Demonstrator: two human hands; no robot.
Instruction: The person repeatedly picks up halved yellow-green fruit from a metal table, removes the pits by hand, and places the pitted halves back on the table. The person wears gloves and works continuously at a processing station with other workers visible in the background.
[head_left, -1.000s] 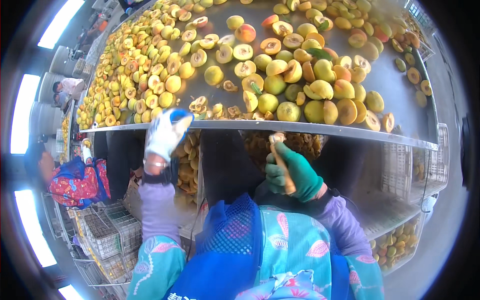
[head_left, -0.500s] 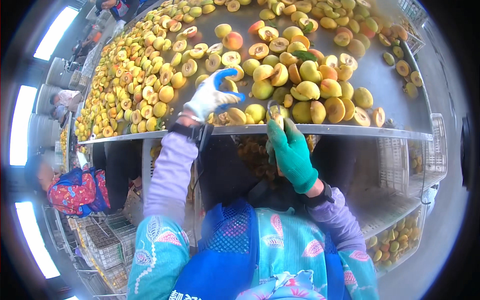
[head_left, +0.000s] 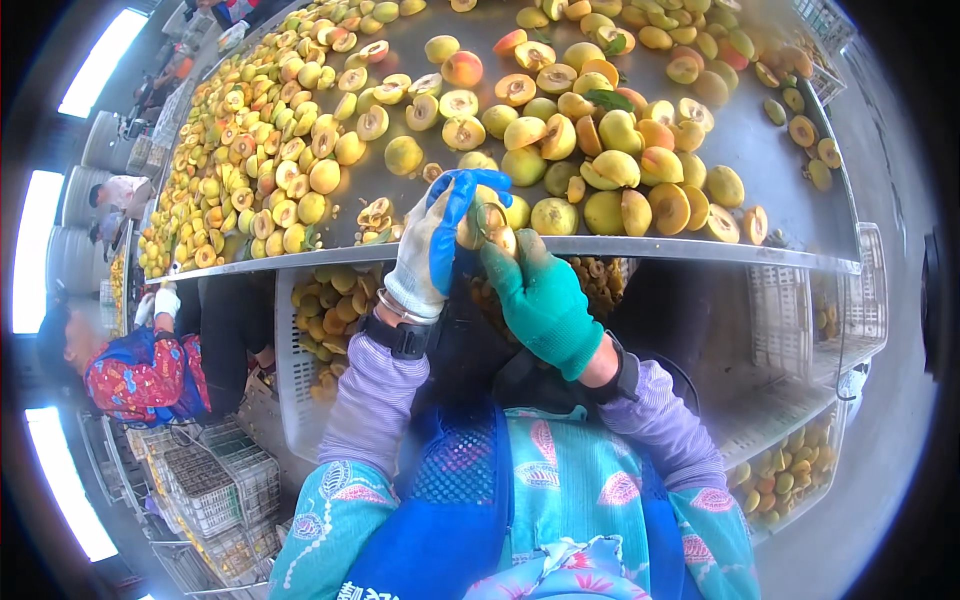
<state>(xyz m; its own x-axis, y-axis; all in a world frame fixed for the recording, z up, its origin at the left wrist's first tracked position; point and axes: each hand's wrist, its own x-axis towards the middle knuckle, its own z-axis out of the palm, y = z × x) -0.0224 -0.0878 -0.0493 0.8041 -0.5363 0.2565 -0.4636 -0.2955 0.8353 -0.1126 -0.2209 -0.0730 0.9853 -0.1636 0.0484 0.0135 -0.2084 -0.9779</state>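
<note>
My left hand, in a white glove with blue fingertips, is closed around a yellow peach half just over the table's near edge. In a green glove, my right hand grips a small pitting tool with a looped metal tip. The tip is against the peach; its handle is mostly hidden by the glove. Beyond both hands lie whole and halved peaches, several with the stone showing. A little heap of scraps sits left of my left hand.
The metal table has a raised near rim. A big pile of halved peaches covers its left side. Under it stand a white crate of peaches and more crates at right. Another person works at left.
My left hand has drawn in toward me and now holds a peach half. My right hand has moved left, bringing the tool to it. The crate under the table shows more.
</note>
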